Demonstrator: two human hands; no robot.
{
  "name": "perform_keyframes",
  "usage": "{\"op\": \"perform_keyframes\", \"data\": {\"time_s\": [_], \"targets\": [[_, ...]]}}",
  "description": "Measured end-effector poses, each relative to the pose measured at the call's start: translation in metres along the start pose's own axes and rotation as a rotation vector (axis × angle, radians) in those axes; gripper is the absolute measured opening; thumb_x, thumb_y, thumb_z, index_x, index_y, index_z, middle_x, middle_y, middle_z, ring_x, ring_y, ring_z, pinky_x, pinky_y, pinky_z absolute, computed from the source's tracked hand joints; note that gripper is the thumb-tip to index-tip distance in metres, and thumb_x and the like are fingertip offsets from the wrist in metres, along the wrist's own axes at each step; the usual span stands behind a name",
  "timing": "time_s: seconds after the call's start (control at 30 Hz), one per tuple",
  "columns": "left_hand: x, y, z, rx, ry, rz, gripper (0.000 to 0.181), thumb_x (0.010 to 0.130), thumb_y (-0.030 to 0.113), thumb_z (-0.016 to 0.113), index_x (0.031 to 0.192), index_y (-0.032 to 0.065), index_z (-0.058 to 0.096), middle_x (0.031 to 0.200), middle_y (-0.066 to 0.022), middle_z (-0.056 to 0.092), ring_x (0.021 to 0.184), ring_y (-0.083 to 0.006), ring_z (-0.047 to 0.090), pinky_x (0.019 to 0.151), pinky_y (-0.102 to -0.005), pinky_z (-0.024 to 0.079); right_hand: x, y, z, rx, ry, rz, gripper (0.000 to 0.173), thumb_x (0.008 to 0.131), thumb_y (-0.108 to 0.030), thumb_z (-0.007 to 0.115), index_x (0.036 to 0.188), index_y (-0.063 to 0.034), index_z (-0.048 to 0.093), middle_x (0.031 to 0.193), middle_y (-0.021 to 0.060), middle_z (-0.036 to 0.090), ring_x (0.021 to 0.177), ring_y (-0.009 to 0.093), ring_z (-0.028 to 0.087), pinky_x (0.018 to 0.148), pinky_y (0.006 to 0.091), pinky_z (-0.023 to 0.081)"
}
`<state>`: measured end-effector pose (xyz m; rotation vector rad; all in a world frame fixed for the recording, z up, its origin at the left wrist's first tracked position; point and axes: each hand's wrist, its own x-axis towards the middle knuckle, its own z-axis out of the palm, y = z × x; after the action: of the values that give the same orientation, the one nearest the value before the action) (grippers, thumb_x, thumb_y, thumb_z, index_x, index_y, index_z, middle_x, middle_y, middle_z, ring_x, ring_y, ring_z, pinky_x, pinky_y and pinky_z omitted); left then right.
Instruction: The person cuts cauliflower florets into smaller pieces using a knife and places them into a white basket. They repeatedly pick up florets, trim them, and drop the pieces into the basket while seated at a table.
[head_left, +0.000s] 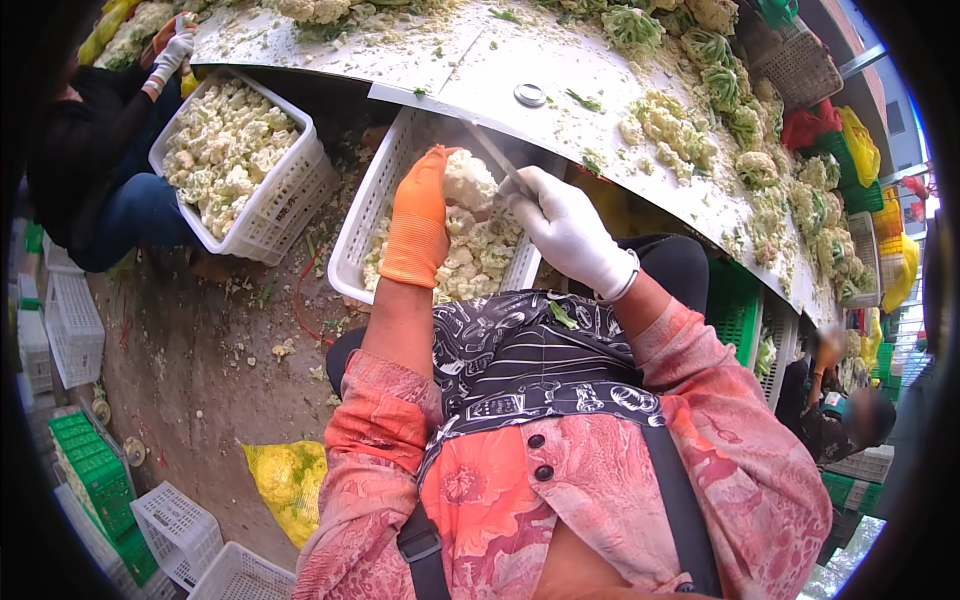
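My left hand, in an orange knit glove, holds a piece of cauliflower above a white plastic crate. Cut cauliflower florets lie in that crate, just beyond my lap. In a white glove, my right hand grips a knife, whose blade points up and away towards the table edge. The knife's handle is mostly hidden by the fingers. The held piece is close to the right hand's fingertips; whether they touch I cannot tell.
A white table with cauliflower heads, scraps and a round metal lid curves ahead. At left, a full crate of florets stands before a co-worker. A yellow mesh bag and empty crates are on the floor.
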<state>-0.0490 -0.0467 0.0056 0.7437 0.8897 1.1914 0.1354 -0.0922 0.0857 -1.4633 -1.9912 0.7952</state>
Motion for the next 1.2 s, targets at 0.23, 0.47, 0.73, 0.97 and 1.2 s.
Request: {"op": "perform_keyframes", "data": {"time_s": [0.23,0.47,0.73,0.97,1.2], "targets": [[-0.014,0.031,0.006,-0.039,-0.101,-0.22,0.081,0.101,0.074,0.029,0.114,0.0041,0.068,0.091,-0.006,0.072,0.073,-0.0155,0.07,0.062,-0.0298,0.06,-0.005,0.017,-0.038,-0.265,-0.197,-0.233,0.019,0.096,-0.018,0.062,0.111,-0.0097,0.069,0.101,0.0115,0.073,0.092,0.032,0.071,0.079,0.038,0.057],[-0.017,0.033,0.009,0.077,-0.089,-0.228,0.086,0.099,0.077,0.029,0.11,0.0027,0.071,0.088,-0.0056,0.072,0.071,-0.0155,0.068,0.061,-0.0309,0.058,-0.005,0.029,-0.041,-0.407,-0.243,-0.272,0.017,0.095,-0.02,0.064,0.109,-0.012,0.068,0.093,0.0115,0.072,0.087,0.033,0.071,0.074,0.0399,0.057],[-0.017,0.027,0.006,0.213,-0.014,-0.171,0.082,0.099,0.076,0.033,0.106,0.0029,0.071,0.08,-0.0045,0.072,0.062,-0.0129,0.068,0.055,-0.0264,0.056,-0.002,0.03,-0.029,-0.554,-0.32,-0.199,0.02,0.096,-0.023,0.06,0.111,-0.0106,0.067,0.086,0.0146,0.071,0.08,0.034,0.07,0.071,0.0417,0.056],[-0.003,0.004,-0.005,0.279,0.037,-0.129,0.08,0.099,0.074,0.041,0.105,0.0016,0.074,0.09,-0.0053,0.07,0.079,-0.0131,0.062,0.069,-0.0292,0.05,0.0,0.039,-0.02,-0.084,-0.531,0.046,0.023,0.099,-0.025,0.057,0.109,-0.0068,0.065,0.082,0.0148,0.069,0.076,0.036,0.068,0.069,0.0437,0.053],[-0.002,0.005,-0.006,0.399,-0.061,-0.179,0.072,0.099,0.07,0.047,0.104,0.0027,0.073,0.089,-0.0045,0.071,0.076,-0.0139,0.064,0.067,-0.0304,0.052,0.0,0.058,-0.017,-0.223,-0.449,-0.109,0.019,0.098,-0.023,0.057,0.103,-0.0086,0.068,0.082,0.0145,0.069,0.08,0.033,0.069,0.071,0.042,0.054]]}}
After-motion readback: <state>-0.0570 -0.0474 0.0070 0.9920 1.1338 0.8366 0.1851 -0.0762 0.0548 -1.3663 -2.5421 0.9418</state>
